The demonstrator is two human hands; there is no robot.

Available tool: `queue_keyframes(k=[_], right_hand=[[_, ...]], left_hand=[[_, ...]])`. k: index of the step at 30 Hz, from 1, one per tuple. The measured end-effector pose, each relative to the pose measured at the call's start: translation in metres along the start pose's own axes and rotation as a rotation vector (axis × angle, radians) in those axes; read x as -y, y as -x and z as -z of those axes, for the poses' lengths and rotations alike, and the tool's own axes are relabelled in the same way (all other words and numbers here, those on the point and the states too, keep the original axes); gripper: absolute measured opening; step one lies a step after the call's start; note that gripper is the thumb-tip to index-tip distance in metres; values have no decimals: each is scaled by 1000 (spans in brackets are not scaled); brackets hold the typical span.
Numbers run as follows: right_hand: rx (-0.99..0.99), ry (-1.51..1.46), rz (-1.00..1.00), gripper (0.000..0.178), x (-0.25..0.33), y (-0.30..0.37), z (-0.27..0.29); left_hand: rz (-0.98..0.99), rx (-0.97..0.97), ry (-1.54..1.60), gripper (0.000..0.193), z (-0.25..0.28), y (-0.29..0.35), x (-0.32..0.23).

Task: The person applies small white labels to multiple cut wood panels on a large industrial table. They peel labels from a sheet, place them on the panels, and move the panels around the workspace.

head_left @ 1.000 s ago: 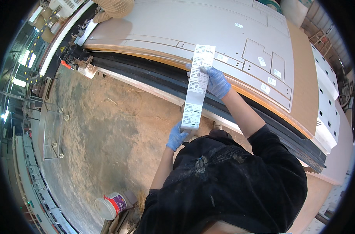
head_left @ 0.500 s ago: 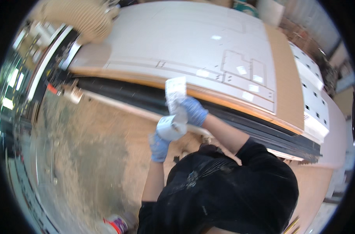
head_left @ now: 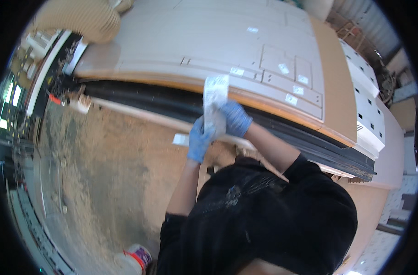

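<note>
A strip of white printed labels (head_left: 216, 90) stands up between my two blue-gloved hands, its upper end overlapping the panel's near edge. My left hand (head_left: 200, 141) is closed on the strip's lower part. Another white piece of it (head_left: 180, 139) sticks out to the left of that hand. My right hand (head_left: 236, 119) pinches the strip from the right side, higher up. Beyond them lies a large light grey panel (head_left: 158, 36) with cut outlines. Several small white labels, one of them at the right (head_left: 291, 99), are on the panel.
A black rail (head_left: 140, 98) runs along the machine bed's near side. A beige ribbed hose (head_left: 87, 20) reaches over the far left corner. White slotted pieces (head_left: 367, 103) lie at the right. On the dusty floor (head_left: 112, 169) stands a bucket with a purple label (head_left: 140, 256).
My left hand has risen and moved right, close to my right hand. The label roll it held is now mostly hidden. The strip has shifted slightly right and up.
</note>
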State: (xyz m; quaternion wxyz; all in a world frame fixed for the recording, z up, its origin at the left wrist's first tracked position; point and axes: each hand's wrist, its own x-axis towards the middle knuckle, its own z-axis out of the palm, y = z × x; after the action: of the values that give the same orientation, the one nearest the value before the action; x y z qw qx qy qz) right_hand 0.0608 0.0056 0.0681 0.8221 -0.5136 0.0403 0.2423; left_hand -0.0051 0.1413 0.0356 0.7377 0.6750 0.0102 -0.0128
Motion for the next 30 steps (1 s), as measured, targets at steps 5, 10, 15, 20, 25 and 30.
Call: queue_keyframes(k=[5,10,15,20,25,30], right_hand=[[91,-171,11,39,15,0,6],[178,-99,-42,47,11,11,1],[261,37,-10,54,-9,12,5],[427,351,-102,58,-42,16,7],[516,485,-101,57,-59,27,10],[491,475,-133,46,-62,31,11]], left_hand=[[20,-75,165,29,-1,1,1],[17,-178,129,27,5,3,-2],[4,-229,141,25,17,1,0],[-61,-339,399,26,47,-22,-15],[-45,-470,438,27,77,-35,-33],[-44,-479,458,28,84,-40,-32]])
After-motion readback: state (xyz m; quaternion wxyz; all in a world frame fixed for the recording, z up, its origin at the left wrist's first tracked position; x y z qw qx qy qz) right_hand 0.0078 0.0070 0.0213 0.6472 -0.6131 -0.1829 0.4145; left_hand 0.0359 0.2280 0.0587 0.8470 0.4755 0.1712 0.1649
